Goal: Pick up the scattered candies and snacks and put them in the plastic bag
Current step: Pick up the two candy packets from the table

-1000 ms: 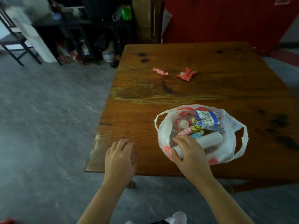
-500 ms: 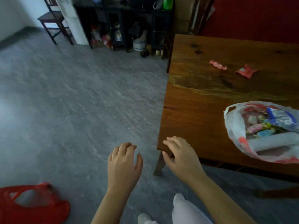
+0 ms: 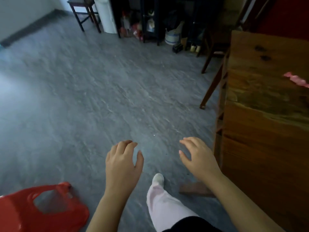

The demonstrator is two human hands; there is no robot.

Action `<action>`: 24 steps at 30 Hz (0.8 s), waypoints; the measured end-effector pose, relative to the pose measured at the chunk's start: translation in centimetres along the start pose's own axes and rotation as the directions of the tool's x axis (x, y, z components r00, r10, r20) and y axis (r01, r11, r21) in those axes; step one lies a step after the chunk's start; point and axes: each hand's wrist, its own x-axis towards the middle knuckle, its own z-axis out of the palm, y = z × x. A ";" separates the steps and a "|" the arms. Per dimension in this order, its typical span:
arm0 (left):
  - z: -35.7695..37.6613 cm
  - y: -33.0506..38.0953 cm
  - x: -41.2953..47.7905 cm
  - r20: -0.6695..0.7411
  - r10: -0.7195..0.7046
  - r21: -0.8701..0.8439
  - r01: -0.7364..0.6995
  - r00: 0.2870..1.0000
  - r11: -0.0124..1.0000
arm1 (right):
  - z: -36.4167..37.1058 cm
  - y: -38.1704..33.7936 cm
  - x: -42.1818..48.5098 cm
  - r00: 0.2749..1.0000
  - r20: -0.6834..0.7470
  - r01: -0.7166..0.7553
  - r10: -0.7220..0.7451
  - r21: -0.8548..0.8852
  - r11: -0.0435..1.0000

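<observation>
Grey stone-patterned floor [image 3: 100,97] filled most of the view, and a wooden table [image 3: 267,139] stood along its right side, seen from beyond its left edge. Far behind the table, against the back wall, a dark shelf unit [image 3: 150,17] held blurred clutter, with a pale bucket [image 3: 173,36] on the floor at its foot and a dark chair [image 3: 83,7] further left. Well to the left of the table, a red bag [image 3: 20,213] lay crumpled on the floor, its handle hole facing up. A leg in pale pink trousers [image 3: 163,203] reached forward beside the table, ending in a white shoe [image 3: 158,179].

Both hands hung over the floor, left of the table and apart from each other. The left hand [image 3: 122,163] was palm down, fingers loosely curled, grasping nothing. The right hand [image 3: 199,158], nearer the table's edge, was likewise loose and held nothing. A small wooden block [image 3: 195,190] lay on the floor near the table's left side. One pink wrapped candy [image 3: 296,79] lay on the tabletop, far from both hands.
</observation>
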 end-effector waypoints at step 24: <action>11.1 7.9 45.3 0.238 0.560 -0.116 -0.549 0.794 0.828 | -8.3 9.7 30.1 0.778 -0.327 -0.548 0.537 0.063 0.834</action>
